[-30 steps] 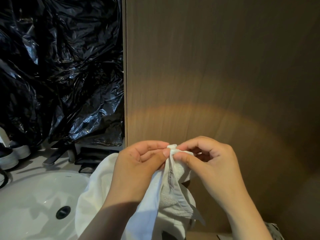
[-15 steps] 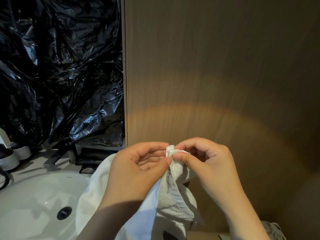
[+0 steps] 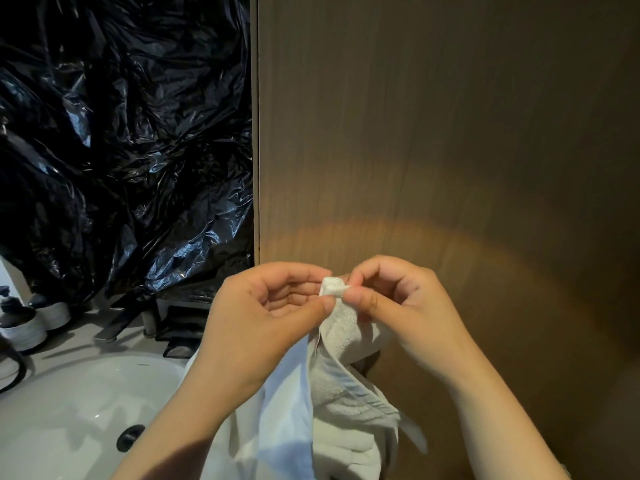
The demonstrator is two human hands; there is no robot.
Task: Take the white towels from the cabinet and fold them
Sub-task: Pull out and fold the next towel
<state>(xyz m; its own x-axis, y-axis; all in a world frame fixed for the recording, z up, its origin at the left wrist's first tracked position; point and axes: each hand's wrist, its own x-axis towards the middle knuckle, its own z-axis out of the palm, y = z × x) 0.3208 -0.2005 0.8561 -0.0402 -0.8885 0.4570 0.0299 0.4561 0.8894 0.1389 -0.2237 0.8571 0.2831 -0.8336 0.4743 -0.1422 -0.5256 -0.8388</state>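
Note:
A white towel [image 3: 343,386] hangs down in front of me, its top corner bunched between my two hands. My left hand [image 3: 263,323] pinches that corner from the left with thumb and fingers curled. From the right, my right hand [image 3: 398,306] pinches the same corner, thumb and forefinger closed on the fabric. The towel's lower part drapes past my left forearm and runs out of the bottom of the view. Directly behind my hands stands a brown wooden cabinet panel [image 3: 433,133].
A white sink basin [image 3: 69,410] with a dark drain [image 3: 130,436] lies at the lower left. Behind it are a dark faucet [image 3: 117,323], small bowls [image 3: 24,329] and crumpled black plastic sheeting [image 3: 121,150] covering the wall.
Both hands have stayed at the towel's top corner, shifting their fingers slightly; the corner now shows a little more between the fingertips.

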